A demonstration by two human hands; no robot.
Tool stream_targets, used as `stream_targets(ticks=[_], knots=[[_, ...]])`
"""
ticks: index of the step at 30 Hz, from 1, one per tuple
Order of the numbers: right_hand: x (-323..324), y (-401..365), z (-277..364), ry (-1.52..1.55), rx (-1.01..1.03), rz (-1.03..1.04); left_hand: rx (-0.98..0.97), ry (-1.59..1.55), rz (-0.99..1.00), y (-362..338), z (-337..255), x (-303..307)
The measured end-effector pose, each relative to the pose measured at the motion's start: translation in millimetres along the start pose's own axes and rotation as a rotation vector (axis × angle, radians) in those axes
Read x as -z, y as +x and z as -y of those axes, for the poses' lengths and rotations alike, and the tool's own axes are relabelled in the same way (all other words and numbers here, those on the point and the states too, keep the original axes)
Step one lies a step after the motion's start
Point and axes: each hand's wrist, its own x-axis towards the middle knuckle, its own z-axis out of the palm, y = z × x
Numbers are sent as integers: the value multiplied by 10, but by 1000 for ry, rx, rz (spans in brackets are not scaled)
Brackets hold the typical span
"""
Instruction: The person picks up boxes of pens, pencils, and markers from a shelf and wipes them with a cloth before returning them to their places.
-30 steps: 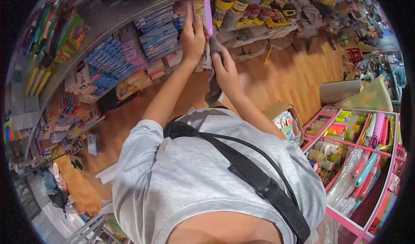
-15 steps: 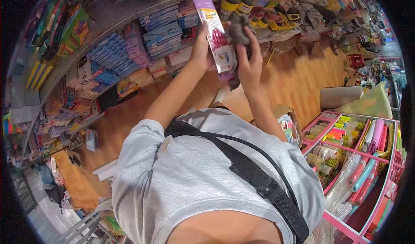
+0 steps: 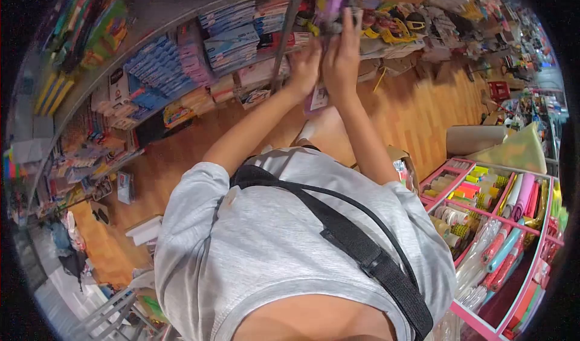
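Observation:
Both hands are raised at the top centre, in front of the shelf. My left hand [image 3: 305, 69] is blurred, its fingers close to the purple package. Beside it, my right hand [image 3: 342, 63] points upward with its fingers nearly straight, against the purple package [image 3: 318, 101]. The package stands upright between the hands; its lower end shows below them and a blurred purple part shows above the fingertips. A dark grey cloth-like thing is blurred near the right fingertips. How each hand grips the package is partly hidden.
Shelves with stacked blue packs [image 3: 232, 44] curve along the top and left. At the right stands a pink-framed compartment case [image 3: 453, 187] with tapes and rolls. A paper roll [image 3: 476, 139] lies behind it. The floor [image 3: 411, 111] is wood.
The package has turned edge-on between my hands and its printed face no longer shows. My left hand has moved right and down, and my right hand's fingers have straightened upward.

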Motion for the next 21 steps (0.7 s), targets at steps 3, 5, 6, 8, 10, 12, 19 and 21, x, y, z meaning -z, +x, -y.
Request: stream_targets(ticks=[3,5,6,8,10,12,19,21], knots=[[30,235,-102,97,-43,-94,12,-157,72,-92,312,-16],[27,366,-159,234,-128,-118,-40,-138,101,-169,320,15],[-11,349,-121,281,-169,-101,-48,-75,103,-212,212,42],[-111,233,-46,282,-198,-54,-46,-85,121,-181,144,177],[-224,4,69,307,-224,40,-280,-188,89,-46,130,290],[-257,-180,182,340,-203,139,-317,-46,33,53,73,506],[-157,-179,160,742,-521,113,-61,125,-162,-179,-1366,1331],[-109,-283,-103,801,-729,149,-379,692,-331,-152,-1930,1730]])
